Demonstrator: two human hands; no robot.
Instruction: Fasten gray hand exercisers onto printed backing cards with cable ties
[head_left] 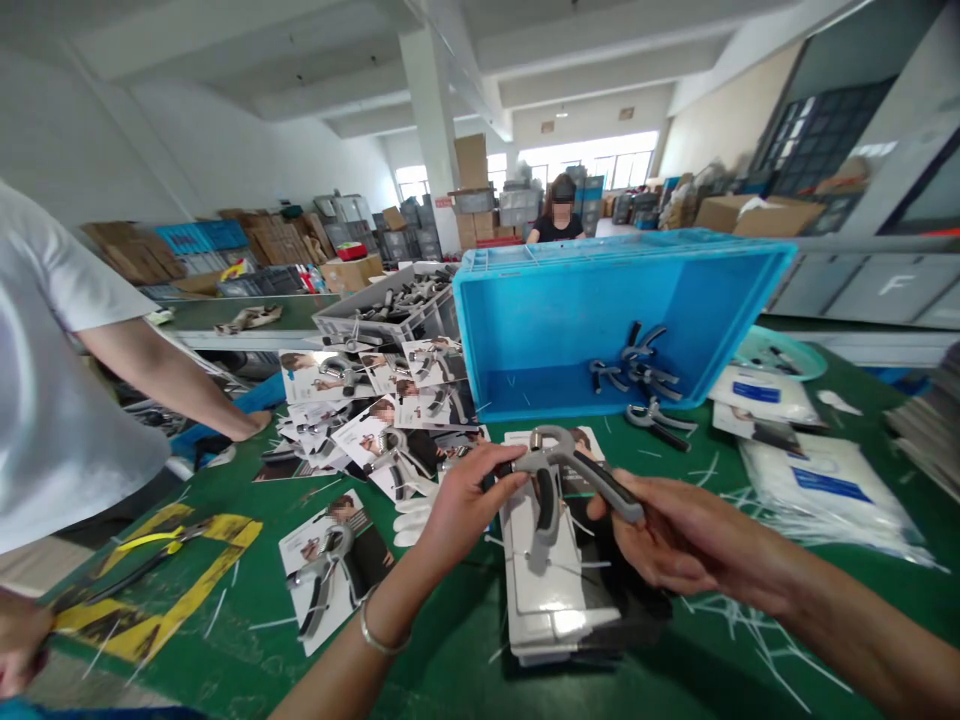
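A grey and black hand grip strengthener [555,465] is held up in front of me between both hands. My left hand [469,510], with a bracelet at the wrist, pinches its adjusting end. My right hand [664,530] has its fingers closed around the end of one handle. Below the strengthener lies a stack of printed cards [540,600], partly hidden by it and by my right hand. To the left, a single card with a strengthener on it [334,565] rests on the green table [247,670].
Behind stands a blue crate [525,375] on its side with several strengtheners. Carded strengtheners [390,440] pile up at left, before a grey bin [397,310]. Packs of white ties [832,490] lie right. Pliers [150,555] and a co-worker's arm [165,380] are far left.
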